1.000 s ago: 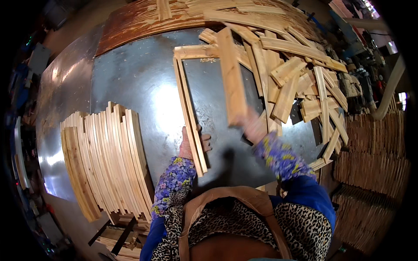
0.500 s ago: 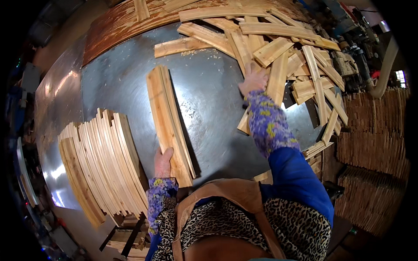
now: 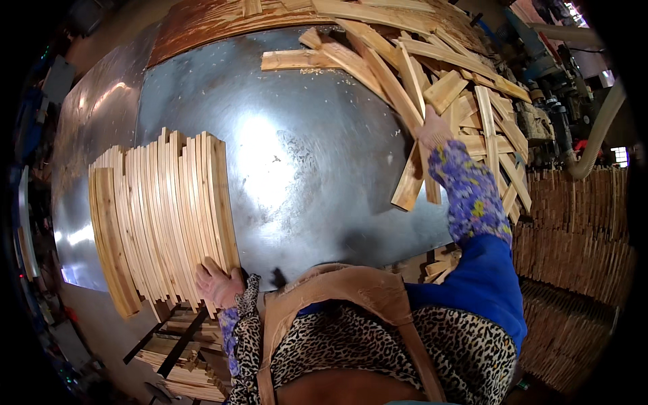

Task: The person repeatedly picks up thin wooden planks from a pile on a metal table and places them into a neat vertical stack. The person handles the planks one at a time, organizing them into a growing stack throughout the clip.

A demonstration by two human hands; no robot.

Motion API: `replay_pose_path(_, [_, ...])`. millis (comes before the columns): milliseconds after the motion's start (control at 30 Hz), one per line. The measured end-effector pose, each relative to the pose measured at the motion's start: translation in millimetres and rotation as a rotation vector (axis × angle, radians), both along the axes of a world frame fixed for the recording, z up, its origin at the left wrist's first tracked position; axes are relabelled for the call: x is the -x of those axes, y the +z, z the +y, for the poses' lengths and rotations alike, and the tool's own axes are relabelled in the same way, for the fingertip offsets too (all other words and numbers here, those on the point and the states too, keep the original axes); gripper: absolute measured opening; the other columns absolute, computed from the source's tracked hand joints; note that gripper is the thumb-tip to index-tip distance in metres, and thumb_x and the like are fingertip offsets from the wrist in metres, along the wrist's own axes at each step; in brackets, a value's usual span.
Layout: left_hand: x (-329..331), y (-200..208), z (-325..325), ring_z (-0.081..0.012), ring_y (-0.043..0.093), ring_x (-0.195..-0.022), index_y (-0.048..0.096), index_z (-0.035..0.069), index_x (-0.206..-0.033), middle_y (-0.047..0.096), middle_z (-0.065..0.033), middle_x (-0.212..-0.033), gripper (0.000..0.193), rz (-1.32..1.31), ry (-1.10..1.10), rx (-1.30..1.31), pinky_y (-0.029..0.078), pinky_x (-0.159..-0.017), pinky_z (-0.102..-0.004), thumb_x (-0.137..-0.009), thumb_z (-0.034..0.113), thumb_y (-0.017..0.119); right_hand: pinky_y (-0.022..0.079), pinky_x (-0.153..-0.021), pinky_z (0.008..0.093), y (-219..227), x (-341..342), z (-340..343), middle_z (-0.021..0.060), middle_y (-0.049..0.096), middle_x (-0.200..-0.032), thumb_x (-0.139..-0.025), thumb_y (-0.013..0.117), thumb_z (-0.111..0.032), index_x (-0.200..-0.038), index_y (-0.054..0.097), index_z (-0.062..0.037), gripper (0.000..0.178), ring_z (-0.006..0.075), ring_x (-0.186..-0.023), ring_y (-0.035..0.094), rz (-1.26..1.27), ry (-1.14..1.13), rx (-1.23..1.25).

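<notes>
My left hand (image 3: 219, 284) lies with spread fingers on the near end of a row of light wooden planks (image 3: 162, 216), stood on edge side by side on the metal table. The row's right outermost plank (image 3: 221, 202) shows its broad face beside my fingers. My right hand (image 3: 435, 128) reaches to the near left side of a jumbled heap of planks (image 3: 466, 108). Its fingers close at the near end of a long plank (image 3: 391, 84); the fingertips are partly hidden. Just below this hand, another plank (image 3: 408, 182) slants towards me.
The metal table (image 3: 310, 202) has a reddish-brown wooden board (image 3: 202, 34) along its far edge. Tall stacks of planks (image 3: 574, 223) stand at the right, with a ribbed hose (image 3: 601, 135) above. More planks (image 3: 189, 378) lie on a black-framed rack below the row.
My left hand has brought its planks left against the row and opened. My right hand has shifted right in the heap, and planks there have moved. The view has turned slightly.
</notes>
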State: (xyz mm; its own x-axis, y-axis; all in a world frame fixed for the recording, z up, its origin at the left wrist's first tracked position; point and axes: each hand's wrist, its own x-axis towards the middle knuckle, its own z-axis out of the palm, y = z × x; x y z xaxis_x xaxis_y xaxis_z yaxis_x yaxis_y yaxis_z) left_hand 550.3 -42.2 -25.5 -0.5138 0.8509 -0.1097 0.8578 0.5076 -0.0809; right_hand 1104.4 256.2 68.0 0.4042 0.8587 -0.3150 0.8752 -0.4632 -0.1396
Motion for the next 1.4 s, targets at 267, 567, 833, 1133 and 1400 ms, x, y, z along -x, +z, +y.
replay_pose_path(267, [-79, 12, 69, -0.0399, 0.067, -0.129, 0.048, -0.006, -0.161, 0.065, -0.0285, -0.145, 0.076, -1.009, 0.106, -0.158, 0.052, -0.114, -0.0502, -0.098, 0.026, 0.079, 0.059, -0.107, 0.0400, -107, 49, -229, 0.0157, 0.069, -0.145, -0.091, 0.082, -0.026, -0.161, 0.052, -0.0027, 0.079, 0.0282, -0.125, 0.072, 1.828, -0.471, -0.011])
replay_pose_path(567, [-213, -31, 164, -0.0315, 0.071, -0.121, 0.058, -0.007, -0.147, 0.071, -0.0216, -0.139, 0.068, -1.982, 0.137, -0.024, 0.054, -0.108, -0.0413, -0.102, 0.042, 0.073, 0.028, -0.131, 0.0371, -59, 131, -242, 0.0139, 0.049, -0.168, -0.091, 0.074, -0.017, -0.174, 0.026, -0.0019, 0.098, 0.0242, -0.159, 0.040, 1.379, 0.100, 0.129])
replay_pose_path(833, [-190, -30, 148, -0.0284, 0.075, -0.105, 0.058, -0.006, -0.142, 0.074, -0.0197, -0.123, 0.069, -1.941, 0.473, -0.137, 0.062, -0.088, -0.0411, -0.102, 0.049, 0.072, 0.048, -0.118, 0.0505, -17, 194, -218, 0.0327, 0.064, -0.146, -0.099, 0.067, -0.033, -0.174, 0.030, -0.0175, 0.085, 0.0494, -0.138, 0.061, 0.412, 0.266, 0.416])
replay_pose_path(1133, [-103, -68, 112, -0.0373, 0.077, -0.093, 0.077, 0.005, -0.105, 0.080, -0.0165, -0.103, 0.036, -0.789, -0.225, -0.029, 0.061, -0.076, -0.0434, -0.097, 0.041, 0.077, 0.055, -0.112, 0.0430, -187, 242, -104, 0.0164, 0.074, -0.135, -0.112, 0.060, -0.034, -0.148, 0.060, 0.0011, 0.050, 0.0291, -0.128, 0.070, 2.190, -0.468, -0.179])
replay_pose_path(1400, [-17, 18, 138, -0.0351, 0.057, -0.139, 0.073, 0.002, -0.122, 0.061, -0.0220, -0.152, 0.032, -0.124, -0.492, -0.110, 0.049, -0.111, -0.0468, -0.094, 0.016, 0.074, 0.063, -0.100, 0.0449, -175, 280, -90, 0.0141, 0.078, -0.124, -0.096, 0.087, -0.031, -0.133, 0.069, 0.0017, 0.052, 0.0280, -0.110, 0.077, 1.962, -0.312, -0.294])
